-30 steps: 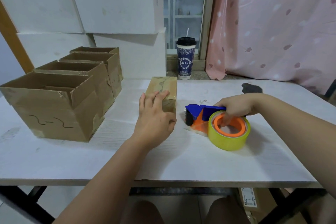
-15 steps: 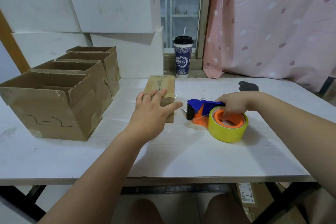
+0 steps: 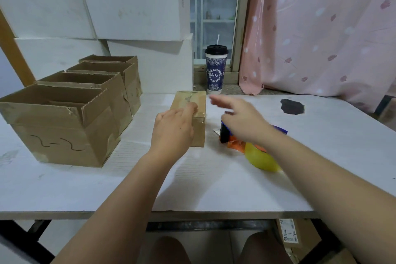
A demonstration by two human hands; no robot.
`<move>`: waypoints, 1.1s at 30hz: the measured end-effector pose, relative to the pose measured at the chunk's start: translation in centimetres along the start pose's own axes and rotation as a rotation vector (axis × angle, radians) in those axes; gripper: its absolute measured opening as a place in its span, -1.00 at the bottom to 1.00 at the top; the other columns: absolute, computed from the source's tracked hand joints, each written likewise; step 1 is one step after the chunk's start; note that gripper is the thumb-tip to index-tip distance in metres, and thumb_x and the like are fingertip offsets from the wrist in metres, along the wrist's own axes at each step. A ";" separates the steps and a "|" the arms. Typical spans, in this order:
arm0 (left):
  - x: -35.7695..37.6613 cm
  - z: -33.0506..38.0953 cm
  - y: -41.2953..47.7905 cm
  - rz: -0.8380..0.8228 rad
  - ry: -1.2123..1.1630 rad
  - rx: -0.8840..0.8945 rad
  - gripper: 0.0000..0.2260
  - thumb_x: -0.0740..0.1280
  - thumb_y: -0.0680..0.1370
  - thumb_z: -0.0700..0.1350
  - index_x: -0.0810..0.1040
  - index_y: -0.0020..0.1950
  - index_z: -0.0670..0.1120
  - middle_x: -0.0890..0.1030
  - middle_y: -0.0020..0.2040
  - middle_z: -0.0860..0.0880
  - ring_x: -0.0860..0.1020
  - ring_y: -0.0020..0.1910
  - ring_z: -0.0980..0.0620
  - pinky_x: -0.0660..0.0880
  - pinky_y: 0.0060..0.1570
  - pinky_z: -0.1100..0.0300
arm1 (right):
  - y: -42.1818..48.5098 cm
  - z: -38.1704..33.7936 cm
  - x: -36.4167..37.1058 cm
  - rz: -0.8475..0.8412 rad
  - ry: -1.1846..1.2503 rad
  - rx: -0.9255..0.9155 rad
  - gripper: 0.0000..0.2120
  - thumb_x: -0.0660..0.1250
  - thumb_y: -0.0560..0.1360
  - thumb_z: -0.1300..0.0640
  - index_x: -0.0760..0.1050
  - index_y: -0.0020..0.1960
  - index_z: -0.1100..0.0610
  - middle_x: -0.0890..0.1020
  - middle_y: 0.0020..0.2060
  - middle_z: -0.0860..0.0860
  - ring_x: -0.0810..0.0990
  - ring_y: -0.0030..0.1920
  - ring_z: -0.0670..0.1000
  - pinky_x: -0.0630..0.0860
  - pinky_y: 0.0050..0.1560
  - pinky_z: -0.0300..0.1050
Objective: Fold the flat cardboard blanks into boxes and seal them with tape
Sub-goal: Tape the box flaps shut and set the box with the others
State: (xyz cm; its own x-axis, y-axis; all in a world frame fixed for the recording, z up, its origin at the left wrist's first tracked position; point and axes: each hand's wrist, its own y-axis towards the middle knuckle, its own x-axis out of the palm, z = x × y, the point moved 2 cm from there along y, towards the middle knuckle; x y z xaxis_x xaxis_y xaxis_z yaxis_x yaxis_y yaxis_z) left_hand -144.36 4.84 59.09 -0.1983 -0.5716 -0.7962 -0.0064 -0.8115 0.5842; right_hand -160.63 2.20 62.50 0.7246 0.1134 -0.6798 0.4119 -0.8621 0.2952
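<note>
Now, widest first: the white table (image 3: 214,188) carries everything. Along its left side runs your row of open boxes (image 3: 64,126), four of them, folded up with their tops unsealed, standing one behind another.

Centre stage is the small closed box (image 3: 194,105), lying on the table between your two arms, with shiny tape visible across its near top edge. That looks like the one in hand, and it hasn't shifted from its spot.

And there's the change! Your right hand (image 3: 242,118) has let go of the tape dispenser and is sweeping left, blurred with motion, fingers spread and straight, holding nothing. A moment ago it was gripping the handle; now it hangs above the table just right of the small box.

Your left hand (image 3: 171,133) stays planted on the box's near end, fingers laid together on the lid; the thumb is hidden, so I can't say whether it hooks the side.

The tape dispenser (image 3: 224,136) sits on the table under your right forearm, its yellow roll (image 3: 260,159) nearest you, both partly covered.

My read: the taping pass on this box is finished, and both hands are gathering to press the strip down or lift the box away.
</note>
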 end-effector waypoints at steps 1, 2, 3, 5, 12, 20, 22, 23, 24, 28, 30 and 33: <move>-0.1 0.1 0.0 0.002 0.000 -0.006 -0.67 0.22 0.52 -0.19 0.34 0.27 0.03 0.60 0.05 0.05 0.48 0.05 -0.04 0.13 -0.10 0.16 | -0.4 -0.4 1.5 0.012 0.053 -0.001 -0.41 0.13 0.48 0.40 0.32 0.47 0.08 0.46 0.37 -0.03 0.40 0.36 -0.09 0.27 0.37 -0.23; -0.1 0.1 -0.1 0.000 -0.001 -0.009 -0.68 0.23 0.52 -0.18 0.35 0.26 0.03 0.59 0.03 0.05 0.48 0.05 -0.04 0.12 -0.10 0.17 | -0.7 -0.7 3.0 0.022 0.070 -0.002 -0.43 0.13 0.50 0.38 0.29 0.49 0.10 0.45 0.38 -0.01 0.41 0.33 -0.08 0.26 0.39 -0.22; -0.1 0.2 -0.1 -0.003 -0.005 -0.010 -0.68 0.23 0.52 -0.17 0.36 0.26 0.03 0.59 0.02 0.05 0.48 0.05 -0.04 0.13 -0.10 0.17 | -1.1 -0.8 4.1 0.043 0.074 -0.003 -0.42 0.12 0.51 0.38 0.25 0.50 0.11 0.48 0.33 -0.02 0.45 0.23 -0.10 0.28 0.33 -0.28; -0.2 0.2 0.0 -0.022 -0.012 -0.024 -0.69 0.24 0.53 -0.15 0.36 0.26 0.03 0.59 0.05 0.06 0.49 0.07 -0.04 0.17 -0.09 0.15 | -1.5 -0.8 5.8 0.119 0.145 0.028 -0.36 0.10 0.49 0.40 0.18 0.53 0.08 0.53 0.18 -0.07 0.40 0.03 -0.18 0.29 0.16 -0.38; -0.2 0.3 0.1 -0.025 -0.053 -0.062 -0.69 0.26 0.52 -0.16 0.37 0.26 0.02 0.60 0.08 0.06 0.50 0.06 -0.05 0.24 -0.02 0.13 | -3.0 -1.2 9.3 0.230 0.469 0.152 -0.15 0.07 0.45 0.47 -0.20 0.56 -0.04 0.19 0.43 -0.18 0.20 0.39 -0.21 0.13 0.23 -0.54; -0.2 0.1 -0.1 0.007 -0.101 -0.082 -0.71 0.26 0.53 -0.14 0.39 0.25 0.03 0.60 0.08 0.07 0.51 0.09 -0.02 0.26 0.03 0.14 | -3.2 -1.2 10.8 0.205 0.457 0.132 -0.14 0.10 0.48 0.43 -0.32 0.54 -0.04 -0.04 0.56 -0.08 -0.03 0.52 -0.15 -0.02 0.44 -0.32; -0.1 0.2 -0.1 0.007 -0.114 -0.098 -0.71 0.26 0.54 -0.14 0.39 0.25 0.04 0.60 0.10 0.08 0.50 0.11 -0.01 0.24 0.06 0.16 | -3.2 -1.0 11.0 0.172 0.419 0.137 -0.12 0.16 0.49 0.39 -0.33 0.54 -0.04 -0.04 0.56 -0.05 -0.01 0.53 -0.10 0.01 0.46 -0.24; -0.1 0.3 -0.1 0.010 -0.124 -0.106 -0.71 0.26 0.54 -0.15 0.40 0.25 0.04 0.60 0.10 0.07 0.49 0.11 0.00 0.22 0.08 0.17 | -3.3 -0.9 11.0 0.162 0.425 0.149 -0.11 0.18 0.49 0.37 -0.32 0.54 -0.06 0.00 0.56 -0.06 0.03 0.53 -0.09 0.04 0.46 -0.22; -0.1 0.3 -0.1 0.014 -0.143 -0.108 -0.70 0.26 0.54 -0.16 0.40 0.26 0.03 0.60 0.11 0.07 0.48 0.12 0.00 0.21 0.11 0.17 | -3.3 -0.7 10.9 0.169 0.446 0.158 -0.10 0.20 0.48 0.37 -0.29 0.55 -0.09 0.05 0.55 -0.08 0.08 0.52 -0.08 0.09 0.47 -0.19; -0.4 -0.3 -0.1 0.009 -0.227 -0.035 -0.61 0.27 0.53 -0.20 0.37 0.34 0.03 0.57 0.22 0.09 0.44 0.18 -0.02 0.19 0.21 0.13 | -3.1 -1.0 9.5 0.381 0.542 0.065 -0.21 0.13 0.47 0.45 0.04 0.47 -0.23 0.22 0.44 -0.19 0.17 0.47 -0.19 0.16 0.46 -0.20; -0.8 -1.2 -0.1 -0.010 -0.265 0.001 -0.55 0.29 0.51 -0.19 0.33 0.37 0.05 0.54 0.26 0.13 0.43 0.20 0.00 0.21 0.23 0.11 | -2.1 -1.0 8.2 0.466 0.498 -0.015 -0.35 0.08 0.50 0.45 0.24 0.45 -0.11 0.35 0.39 -0.16 0.25 0.42 -0.24 0.17 0.43 -0.31; -1.2 -2.4 -0.1 -0.034 -0.347 0.091 -0.50 0.36 0.48 -0.10 0.31 0.40 0.06 0.51 0.29 0.09 0.42 0.23 0.02 0.27 0.26 0.17 | -0.2 -0.4 7.0 0.450 0.425 -0.060 -0.58 0.10 0.56 0.41 0.53 0.28 0.11 0.52 0.21 -0.14 0.41 0.26 -0.28 0.29 0.36 -0.33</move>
State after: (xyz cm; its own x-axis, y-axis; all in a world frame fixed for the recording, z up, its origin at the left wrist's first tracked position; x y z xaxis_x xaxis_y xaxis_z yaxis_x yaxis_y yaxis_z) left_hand -141.80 5.32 59.64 -0.5177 -0.4561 -0.7238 -0.1031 -0.8066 0.5821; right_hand -155.46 3.34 57.97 0.9859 -0.0572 -0.1572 0.0367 -0.8430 0.5367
